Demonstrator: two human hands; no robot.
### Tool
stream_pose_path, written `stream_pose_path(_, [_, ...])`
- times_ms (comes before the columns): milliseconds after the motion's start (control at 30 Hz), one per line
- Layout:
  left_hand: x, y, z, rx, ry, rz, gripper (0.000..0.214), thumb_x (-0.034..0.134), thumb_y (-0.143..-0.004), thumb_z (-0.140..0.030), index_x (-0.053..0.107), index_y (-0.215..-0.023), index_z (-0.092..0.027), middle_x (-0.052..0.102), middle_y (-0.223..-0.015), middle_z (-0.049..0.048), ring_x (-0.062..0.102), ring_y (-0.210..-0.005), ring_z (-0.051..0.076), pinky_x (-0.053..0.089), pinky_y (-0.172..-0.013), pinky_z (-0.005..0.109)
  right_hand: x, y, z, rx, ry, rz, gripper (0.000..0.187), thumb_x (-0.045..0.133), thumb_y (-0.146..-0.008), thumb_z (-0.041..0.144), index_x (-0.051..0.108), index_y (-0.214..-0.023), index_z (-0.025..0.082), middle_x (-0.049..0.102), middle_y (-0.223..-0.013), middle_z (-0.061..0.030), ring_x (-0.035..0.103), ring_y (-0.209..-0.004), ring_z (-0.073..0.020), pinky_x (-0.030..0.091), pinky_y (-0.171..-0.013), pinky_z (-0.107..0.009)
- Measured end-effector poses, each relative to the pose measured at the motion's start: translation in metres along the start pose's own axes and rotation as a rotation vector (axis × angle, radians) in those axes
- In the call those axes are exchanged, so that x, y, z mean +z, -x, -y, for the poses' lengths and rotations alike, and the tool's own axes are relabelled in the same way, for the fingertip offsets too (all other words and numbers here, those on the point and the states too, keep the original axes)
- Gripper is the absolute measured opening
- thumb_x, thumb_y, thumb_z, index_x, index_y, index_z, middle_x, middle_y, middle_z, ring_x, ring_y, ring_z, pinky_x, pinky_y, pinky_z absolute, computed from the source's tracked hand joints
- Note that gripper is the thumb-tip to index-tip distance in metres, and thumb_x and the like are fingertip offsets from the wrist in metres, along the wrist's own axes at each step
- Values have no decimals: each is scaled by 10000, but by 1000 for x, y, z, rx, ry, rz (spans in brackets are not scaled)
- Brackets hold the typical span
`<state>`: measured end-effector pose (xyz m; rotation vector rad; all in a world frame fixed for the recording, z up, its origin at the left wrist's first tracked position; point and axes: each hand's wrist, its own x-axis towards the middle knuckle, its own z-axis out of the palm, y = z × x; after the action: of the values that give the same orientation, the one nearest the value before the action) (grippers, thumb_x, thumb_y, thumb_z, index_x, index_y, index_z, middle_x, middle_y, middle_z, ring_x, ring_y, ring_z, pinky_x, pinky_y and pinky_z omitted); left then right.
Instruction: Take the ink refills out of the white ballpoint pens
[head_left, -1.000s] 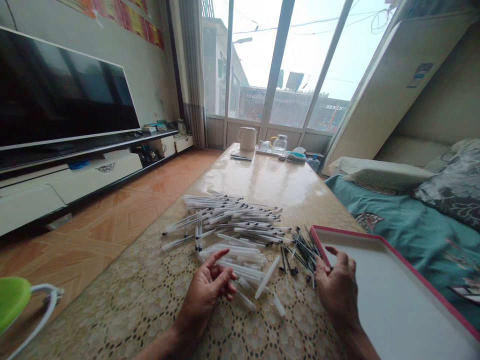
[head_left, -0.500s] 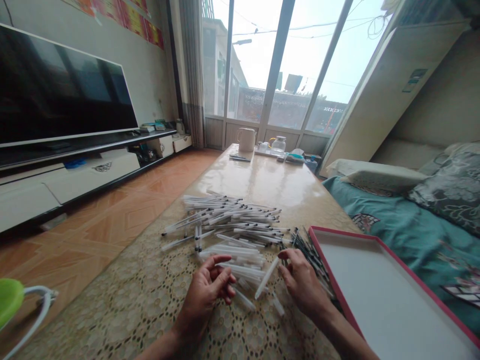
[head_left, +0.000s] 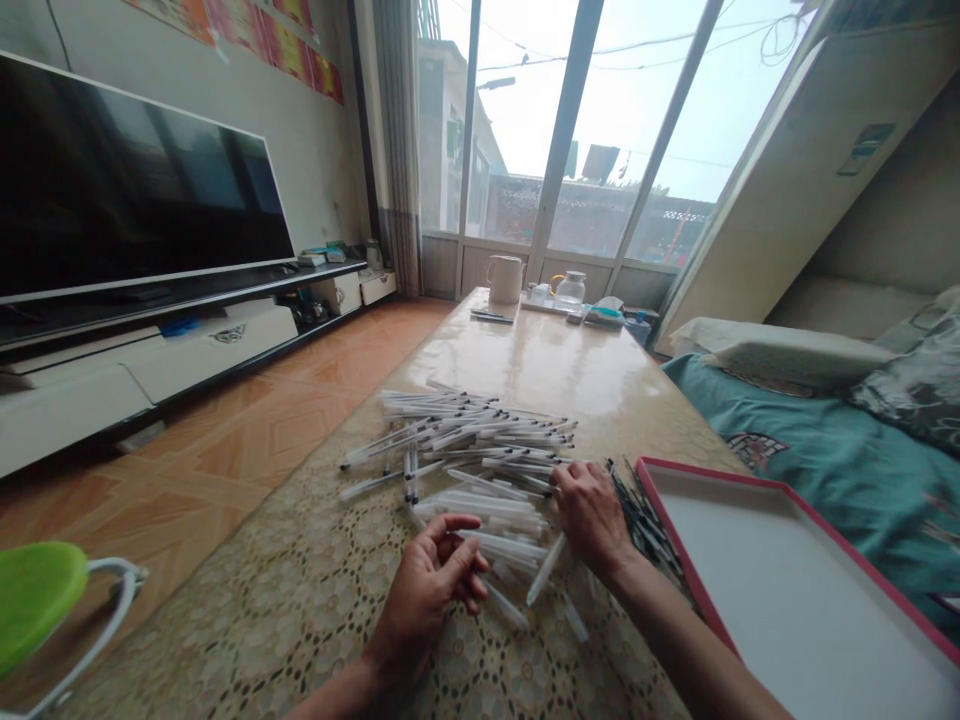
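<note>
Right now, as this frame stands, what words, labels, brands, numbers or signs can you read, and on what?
No text can be read.
Wall posters: any print too blurred.
Label on the tall pale cabinet: too small and blurred.
Pen barrels: no legible marking.

Counted two bare hands: one left hand (head_left: 429, 590), one right hand (head_left: 595, 512). Found dozens of dark-tipped white pens (head_left: 465, 432), overlapping too closely for an exact figure. Noted many plain white tubes (head_left: 491, 512), partly stacked, likewise beyond exact count. Recorded numerous slim dark rods (head_left: 646, 522), partly covered, without a reliable total. Tallied one table (head_left: 577, 350), one shallow red-rimmed box (head_left: 795, 570), one beige kettle (head_left: 506, 281), one glass jug (head_left: 571, 291), one television (head_left: 135, 190), one green seat (head_left: 37, 600), one white cushion (head_left: 787, 355) and one dark patterned cushion (head_left: 919, 400).
</note>
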<state>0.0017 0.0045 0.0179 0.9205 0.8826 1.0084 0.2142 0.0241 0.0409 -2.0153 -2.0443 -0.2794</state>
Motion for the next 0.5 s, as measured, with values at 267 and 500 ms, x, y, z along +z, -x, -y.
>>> stream_pose_path(267, [4,1,-2,-2,-34,6,295,679,-715,-366,569,-879,-147,616,-581,-22,553,-417,94,444,-370,180,-8,19,-4,21,-95,-2,130,472,-869,149,582,-829,207,595,-870,-46,509,-862,-207,346,-763,-287])
stream_pose_path(500, [4,1,-4,-1,-25,0,286,690,-703,-367,578,-860,-156,619,-584,-22,556,-416,95,437,-370,179,0,17,3,7,-154,-10,106,508,-834,139,588,-815,206,603,-838,-46,530,-863,-204,372,-770,-286])
